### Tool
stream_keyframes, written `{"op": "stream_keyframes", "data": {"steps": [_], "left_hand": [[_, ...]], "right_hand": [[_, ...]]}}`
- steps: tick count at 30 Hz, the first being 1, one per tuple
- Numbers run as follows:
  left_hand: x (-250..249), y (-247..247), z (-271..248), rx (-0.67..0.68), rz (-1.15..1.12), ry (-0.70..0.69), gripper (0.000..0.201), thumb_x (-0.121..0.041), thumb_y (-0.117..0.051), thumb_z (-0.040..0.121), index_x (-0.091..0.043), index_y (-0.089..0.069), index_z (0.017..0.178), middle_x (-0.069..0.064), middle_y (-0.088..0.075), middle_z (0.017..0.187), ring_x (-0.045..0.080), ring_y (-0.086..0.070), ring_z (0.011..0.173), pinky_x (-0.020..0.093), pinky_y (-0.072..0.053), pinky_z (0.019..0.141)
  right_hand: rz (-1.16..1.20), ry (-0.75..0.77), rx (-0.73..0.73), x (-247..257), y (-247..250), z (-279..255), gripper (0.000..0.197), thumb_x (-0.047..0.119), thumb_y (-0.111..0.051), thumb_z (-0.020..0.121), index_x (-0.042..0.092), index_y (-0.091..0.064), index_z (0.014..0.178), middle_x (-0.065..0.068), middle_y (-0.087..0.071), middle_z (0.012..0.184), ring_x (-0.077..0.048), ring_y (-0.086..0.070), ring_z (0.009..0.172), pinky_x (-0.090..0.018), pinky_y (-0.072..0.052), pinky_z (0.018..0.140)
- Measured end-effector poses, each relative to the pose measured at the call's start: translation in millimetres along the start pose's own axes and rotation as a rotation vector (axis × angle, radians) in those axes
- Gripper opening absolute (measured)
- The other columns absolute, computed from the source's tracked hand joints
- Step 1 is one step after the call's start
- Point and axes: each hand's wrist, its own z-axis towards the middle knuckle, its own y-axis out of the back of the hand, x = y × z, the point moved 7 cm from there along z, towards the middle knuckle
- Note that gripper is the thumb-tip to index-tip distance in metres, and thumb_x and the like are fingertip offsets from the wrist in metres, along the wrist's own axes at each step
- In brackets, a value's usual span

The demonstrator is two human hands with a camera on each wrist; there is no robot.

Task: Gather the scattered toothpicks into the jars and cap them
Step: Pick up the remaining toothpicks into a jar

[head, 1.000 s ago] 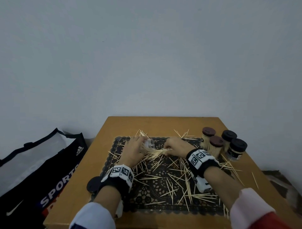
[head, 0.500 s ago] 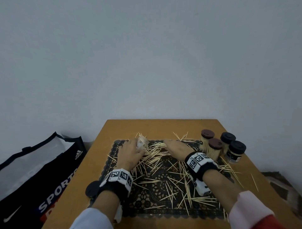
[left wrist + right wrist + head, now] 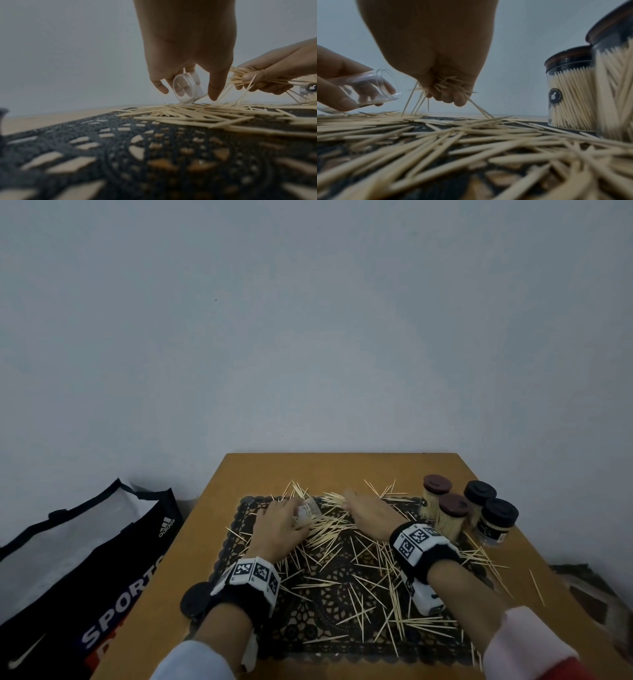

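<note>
Left hand point(image 3: 278, 523): curled round a clear jar point(image 3: 307, 513), which is held tilted, mouth towards the right hand and lower edge touching the toothpick pile
Jar: uncapped, a few toothpicks seen inside in the right wrist view
Right hand point(image 3: 368, 508): closed on a bundle point(image 3: 240, 76) of toothpicks, lifted just above the mat, beside the jar mouth; several picks hang down from the fist to the pile
Toothpicks point(image 3: 356, 573): strewn across the black lace mat point(image 3: 329, 635) and onto the table point(image 3: 342, 467), thickest between the hands
Capped jars point(image 3: 448, 513): four filled jars are grouped upright at the mat's far right
Lid point(image 3: 195, 599): a black disc is seen by the left wrist
Bag point(image 3: 85, 559): on the floor, left of the table
</note>
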Motion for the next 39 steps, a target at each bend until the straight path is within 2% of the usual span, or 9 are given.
{"op": "stream_keyframes", "data": {"steps": [5, 11, 15, 21, 25, 28, 31, 34, 39], "left_hand": [[-1, 2, -1, -0.005, -0.043, 0.008, 0.055, -0.037, -0.066, 0.086, -0.022, -0.047, 0.136, -0.002, -0.058, 0.127, 0.018, -0.049, 0.115, 0.042, -0.037, 0.103], [-8, 3, -1, -0.006, -0.139, -0.028, 0.05, -0.035, -0.068, 0.087, -0.021, -0.049, 0.131, -0.006, -0.058, 0.122, 0.014, -0.052, 0.112, 0.044, -0.039, 0.103], [-15, 2, -2, 0.015, -0.172, -0.094, 0.053, -0.034, -0.069, 0.088, -0.021, -0.048, 0.134, -0.016, -0.05, 0.112, 0.007, -0.047, 0.106, 0.036, -0.041, 0.1], [-19, 4, -3, 0.0, -0.144, -0.156, 0.051, -0.033, -0.069, 0.087, -0.023, -0.049, 0.133, -0.01, -0.056, 0.116, 0.005, -0.042, 0.101, 0.023, -0.026, 0.083], [-19, 4, -3, -0.01, -0.162, -0.156, 0.051, -0.035, -0.069, 0.087, -0.025, -0.05, 0.134, -0.009, -0.058, 0.115, 0.006, -0.044, 0.098, 0.027, -0.035, 0.086], [-17, 6, -3, -0.032, -0.149, -0.151, 0.05, -0.039, -0.065, 0.089, -0.022, -0.05, 0.134, -0.007, -0.058, 0.116, 0.007, -0.045, 0.099, 0.027, -0.036, 0.085], [-15, 5, -2, -0.036, -0.15, -0.139, 0.051, -0.041, -0.066, 0.088, -0.022, -0.05, 0.132, -0.006, -0.059, 0.115, 0.008, -0.047, 0.1, 0.031, -0.041, 0.089], [-15, 5, -1, -0.032, -0.129, -0.134, 0.051, -0.041, -0.066, 0.088, -0.022, -0.05, 0.133, -0.006, -0.059, 0.117, 0.007, -0.044, 0.101, 0.031, -0.039, 0.091], [-16, 2, 0, 0.023, -0.058, -0.126, 0.057, -0.039, -0.067, 0.087, -0.024, -0.047, 0.138, -0.006, -0.058, 0.124, 0.014, -0.048, 0.11, 0.035, -0.038, 0.098]], "right_hand": [[0.075, 0.041, -0.031, 10, 6, 1, 0.005, 0.018, -0.033, 0.105, 0.017, -0.033, 0.1, 0.006, -0.041, 0.072, -0.007, -0.033, 0.056, -0.018, -0.033, 0.049], [0.044, 0.081, -0.007, 16, 6, -2, 0.008, 0.021, -0.031, 0.105, 0.016, -0.034, 0.1, 0.005, -0.045, 0.076, -0.008, -0.035, 0.059, -0.017, -0.034, 0.053], [0.048, 0.085, 0.002, 17, 6, -3, 0.013, 0.02, -0.033, 0.105, 0.011, -0.041, 0.11, 0.008, -0.042, 0.074, -0.005, -0.036, 0.059, -0.016, -0.035, 0.055], [0.059, 0.091, 0.035, 14, 1, -2, 0.017, 0.025, -0.031, 0.105, 0.014, -0.043, 0.109, -0.003, -0.055, 0.087, -0.016, -0.049, 0.071, -0.033, -0.05, 0.071], [0.073, 0.097, 0.056, 14, 0, -4, 0.019, 0.028, -0.032, 0.105, 0.015, -0.045, 0.11, 0.003, -0.055, 0.094, -0.013, -0.052, 0.08, -0.033, -0.049, 0.079], [0.097, 0.091, 0.085, 16, 1, -6, 0.015, 0.027, -0.033, 0.105, 0.016, -0.043, 0.105, 0.009, -0.048, 0.087, -0.007, -0.047, 0.073, -0.03, -0.042, 0.073], [0.1, 0.074, 0.103, 14, 0, -5, 0.02, 0.026, -0.034, 0.105, 0.011, -0.047, 0.11, 0.004, -0.052, 0.093, -0.013, -0.05, 0.078, -0.035, -0.045, 0.076], [0.064, 0.062, 0.099, 12, -1, -4, 0.019, 0.024, -0.034, 0.105, 0.011, -0.046, 0.112, 0.001, -0.053, 0.097, -0.016, -0.053, 0.081, -0.038, -0.048, 0.078], [-0.019, 0.081, 0.062, 14, 0, -3, 0.019, 0.024, -0.034, 0.105, 0.01, -0.046, 0.113, -0.006, -0.057, 0.108, -0.013, -0.047, 0.082, -0.035, -0.045, 0.077]]}}
